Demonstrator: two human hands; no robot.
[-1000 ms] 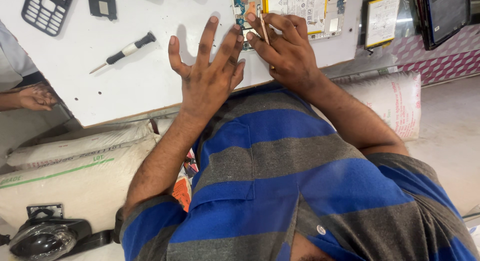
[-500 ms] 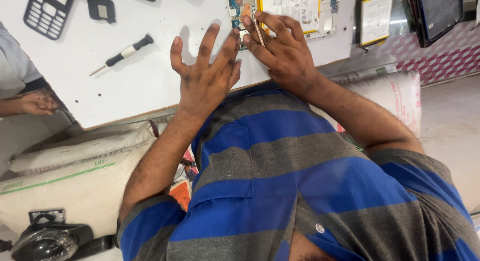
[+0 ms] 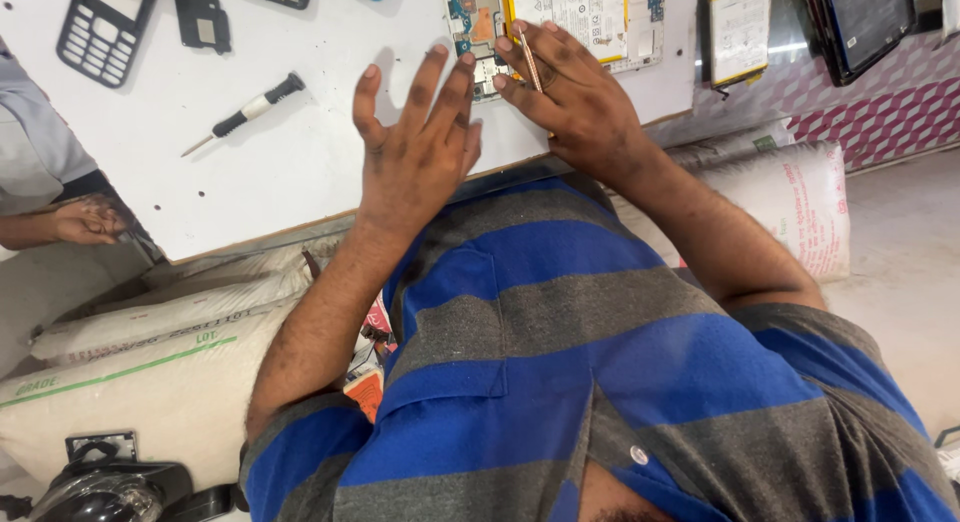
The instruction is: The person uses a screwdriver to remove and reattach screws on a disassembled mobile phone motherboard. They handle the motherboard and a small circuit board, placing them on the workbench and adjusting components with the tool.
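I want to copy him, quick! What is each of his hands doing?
Left hand: open, fingers spread, holding nothing.
Right hand: closed on a thin tool over the opened phone.

The room was brightly and evenly lit from above, and the white table [image 3: 300,152] looked almost washed out. The left hand [image 3: 420,147] threw a soft grey shadow on it, as did the screwdriver [image 3: 245,112]. Glare streaked the dark screen [image 3: 865,22] at the upper edge. Focus stayed fairly sharp throughout.
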